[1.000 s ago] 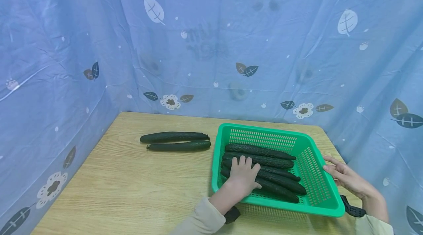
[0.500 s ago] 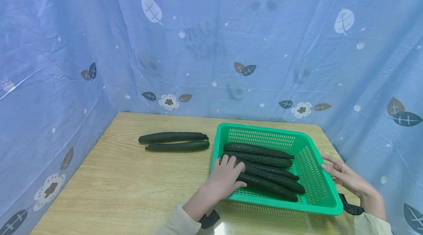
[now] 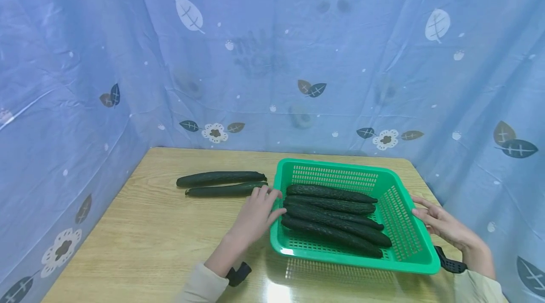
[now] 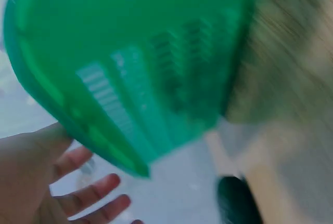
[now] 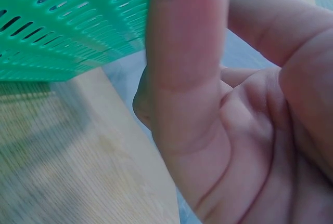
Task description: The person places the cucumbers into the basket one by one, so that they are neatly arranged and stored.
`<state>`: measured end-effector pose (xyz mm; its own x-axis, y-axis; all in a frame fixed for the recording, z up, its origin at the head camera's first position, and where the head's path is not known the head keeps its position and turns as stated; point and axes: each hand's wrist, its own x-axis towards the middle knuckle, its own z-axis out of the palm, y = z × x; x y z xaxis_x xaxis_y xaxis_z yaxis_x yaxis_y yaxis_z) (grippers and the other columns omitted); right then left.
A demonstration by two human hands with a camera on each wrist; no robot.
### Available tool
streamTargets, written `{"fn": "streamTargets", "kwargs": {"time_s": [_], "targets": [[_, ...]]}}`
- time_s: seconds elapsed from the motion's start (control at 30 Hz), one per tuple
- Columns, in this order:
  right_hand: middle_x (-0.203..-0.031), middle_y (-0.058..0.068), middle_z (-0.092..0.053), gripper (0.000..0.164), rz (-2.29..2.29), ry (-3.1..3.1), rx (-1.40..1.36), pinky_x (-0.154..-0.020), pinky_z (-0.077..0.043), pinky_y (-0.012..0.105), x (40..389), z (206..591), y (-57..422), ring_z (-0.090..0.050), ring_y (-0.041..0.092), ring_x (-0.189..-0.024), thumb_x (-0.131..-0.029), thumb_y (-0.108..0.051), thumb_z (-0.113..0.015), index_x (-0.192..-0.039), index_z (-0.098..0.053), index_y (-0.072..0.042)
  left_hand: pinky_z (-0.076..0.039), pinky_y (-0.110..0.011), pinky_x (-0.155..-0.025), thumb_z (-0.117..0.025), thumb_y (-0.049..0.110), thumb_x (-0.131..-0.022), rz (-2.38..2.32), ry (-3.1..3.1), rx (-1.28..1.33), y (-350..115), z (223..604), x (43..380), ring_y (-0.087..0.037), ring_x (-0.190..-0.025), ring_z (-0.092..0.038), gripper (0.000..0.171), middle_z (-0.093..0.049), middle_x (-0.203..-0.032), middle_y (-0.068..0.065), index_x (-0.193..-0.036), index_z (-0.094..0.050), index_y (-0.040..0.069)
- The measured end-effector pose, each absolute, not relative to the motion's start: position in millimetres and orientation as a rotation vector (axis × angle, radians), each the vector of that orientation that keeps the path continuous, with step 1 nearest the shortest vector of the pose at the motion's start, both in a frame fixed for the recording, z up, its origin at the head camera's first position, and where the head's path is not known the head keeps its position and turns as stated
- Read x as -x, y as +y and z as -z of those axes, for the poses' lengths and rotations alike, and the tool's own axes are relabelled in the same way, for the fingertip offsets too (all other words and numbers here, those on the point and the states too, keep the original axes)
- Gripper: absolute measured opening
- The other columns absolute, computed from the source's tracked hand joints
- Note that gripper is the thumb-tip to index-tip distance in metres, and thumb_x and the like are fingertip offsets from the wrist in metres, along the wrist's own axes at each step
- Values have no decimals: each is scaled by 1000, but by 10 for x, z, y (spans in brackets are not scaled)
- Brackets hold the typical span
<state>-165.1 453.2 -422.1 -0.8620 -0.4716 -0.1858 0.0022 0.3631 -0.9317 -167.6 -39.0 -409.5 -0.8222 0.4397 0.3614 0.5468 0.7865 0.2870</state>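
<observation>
A green plastic basket (image 3: pixel 340 261) with slotted walls stands on the right half of the table, and several dark green cucumbers (image 3: pixel 332 237) lie side by side in it. At its left rim is my left hand (image 3: pixel 255 213); its fingers are spread and hold nothing, with the thumb reaching over the rim. The left wrist view, blurred, shows the spread fingers (image 4: pixel 104 187) beside the basket's wall (image 4: pixel 171 94). My right hand (image 3: pixel 447 227) holds the right rim, thumb at the edge and the other fingers outside the wall, partly hidden.
Two more cucumbers, a rear one (image 3: pixel 221 178) and a front one (image 3: pixel 221 191), lie on the wooden table (image 3: pixel 140 236) left of the basket. A blue patterned curtain (image 3: pixel 238 57) hangs around the back and sides of the table.
My left hand has drawn back leftward from the cucumbers inside the basket to its left rim, uncovering them. My right hand has stayed at the right rim. The head view has shifted slightly.
</observation>
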Motion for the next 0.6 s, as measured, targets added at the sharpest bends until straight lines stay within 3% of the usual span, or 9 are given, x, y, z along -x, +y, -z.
{"fn": "streamTargets", "kwargs": {"time_s": [0.07,0.13,0.37,0.43,0.6], "targets": [[-115,-21,-56,57,1520,2189,417,-78,-51,28,1657,4223,4533,-57,-4,-100,-103,-15,-26,-147,10,-7,-47,-40,-76,-52,38,-93,576,-2701,705,-486,4150,1754,-26,-100,-50,32,-52,-111,-6,-116,-53,16],[-118,-20,-56,58,1540,2156,442,-80,-51,29,1659,4229,4533,-57,0,-105,-103,-14,-25,-147,12,-5,-47,-42,-77,-52,37,-94,565,-2692,655,-588,4215,1829,-26,-101,-50,32,-52,-110,-6,-117,-53,15],[-119,-17,-58,55,1557,2130,474,-80,-51,30,1657,4224,4529,-58,4,-105,-103,-12,-24,-148,8,-14,-44,-46,-78,-59,33,-91,493,-2686,535,-956,4456,2077,-29,-101,-47,28,-50,-108,-6,-114,-52,17],[-118,-16,-59,55,1564,2123,475,-80,-52,32,1656,4220,4529,-59,6,-104,-103,-12,-24,-148,8,-13,-42,-48,-80,-60,32,-90,491,-2701,512,-1053,4515,2145,-31,-103,-45,30,-50,-109,-8,-114,-52,16],[-118,-20,-56,58,1541,2160,450,-79,-51,28,1648,4209,4522,-56,-2,-105,-103,-13,-24,-146,13,-4,-39,-54,-84,-63,34,-88,484,-2758,448,-1261,4616,2300,-36,-105,-42,38,-48,-112,-14,-117,-52,13]]}}
